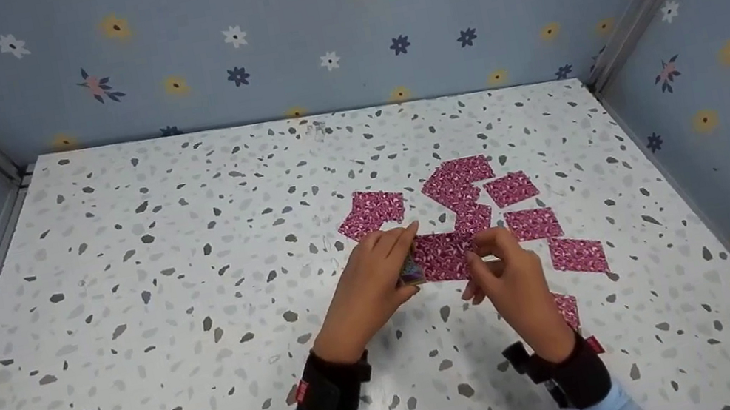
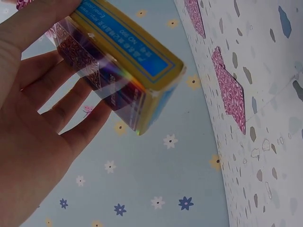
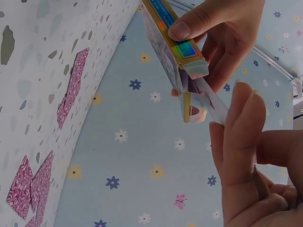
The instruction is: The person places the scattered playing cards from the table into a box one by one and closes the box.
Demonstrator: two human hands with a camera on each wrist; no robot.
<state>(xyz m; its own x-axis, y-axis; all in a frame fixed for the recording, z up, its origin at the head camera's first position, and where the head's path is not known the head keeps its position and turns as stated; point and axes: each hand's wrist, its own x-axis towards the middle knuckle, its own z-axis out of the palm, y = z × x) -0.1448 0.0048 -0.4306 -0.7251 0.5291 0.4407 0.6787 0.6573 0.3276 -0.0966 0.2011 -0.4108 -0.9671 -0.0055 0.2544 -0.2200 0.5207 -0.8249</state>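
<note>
My left hand (image 1: 366, 287) grips a small yellow and blue card box (image 2: 132, 52), its thumb on one printed side and fingers around the others. In the right wrist view the box's end flap stands open toward the right hand. A playing card (image 1: 440, 257) with a pink and white swirl back spans from the box to my right hand (image 1: 518, 287). The right fingertips (image 3: 248, 101) pinch its outer end, while the other end sits inside the box's mouth. Both hands are above the table, close together.
Several more pink-backed cards lie on the speckled white table (image 1: 147, 288): an overlapping cluster (image 1: 458, 181), a pair (image 1: 372, 211) beyond the left hand, single cards (image 1: 534, 224) to the right, and one card (image 1: 567, 310) partly behind the right wrist. Flowered blue panels (image 1: 290, 38) wall the table.
</note>
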